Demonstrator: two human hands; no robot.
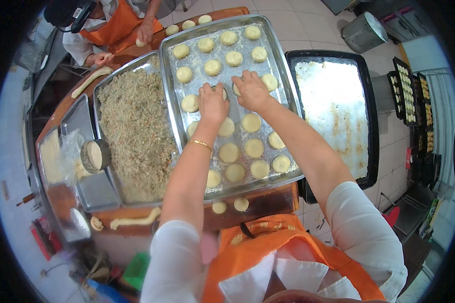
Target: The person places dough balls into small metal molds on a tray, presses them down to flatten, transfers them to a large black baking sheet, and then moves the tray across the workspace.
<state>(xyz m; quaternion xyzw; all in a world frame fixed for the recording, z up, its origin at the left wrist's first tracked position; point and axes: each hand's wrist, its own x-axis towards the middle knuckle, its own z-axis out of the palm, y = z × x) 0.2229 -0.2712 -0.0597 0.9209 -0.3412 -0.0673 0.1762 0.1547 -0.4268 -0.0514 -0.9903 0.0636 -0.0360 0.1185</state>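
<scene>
Both hands (214, 104) (253, 92) clamped on dough rounds (236, 89), floured metal tray (197, 60), wooden table (270, 199), pale tiled floor (287, 25)

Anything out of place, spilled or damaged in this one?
Two dough rounds lie on the near edge of the wooden table, outside the metal tray where most are set in rows, so they look slightly stray. The dark-rimmed baking tray shows brownish marks on its shiny base, perhaps residue or wear.

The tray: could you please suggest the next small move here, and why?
Perhaps press gently straight down: the left hand and right hand both curl low over the tray, among close-set dough rounds that sideways movement could nudge.
</scene>
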